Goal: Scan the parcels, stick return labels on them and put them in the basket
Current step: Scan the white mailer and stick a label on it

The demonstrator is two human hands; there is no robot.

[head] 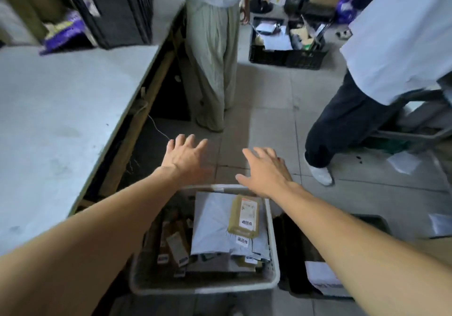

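The person is reaching both arms forward over a white basket (273,249) that is standing on the floor. The left hand (184,160) is hovering past the basket's far left corner, fingers straight and spread, holding nothing. The right hand (265,172) is hanging over the basket's far rim, fingers also straight, and it is empty too. Below and nearer than the right hand, a small brown parcel (245,215) with a white label is lying on top of a grey parcel bag (215,227) inside the basket, near its right wall. More small parcels (175,242) are lying along the left wall. A grey table (61,110) is standing at the left.
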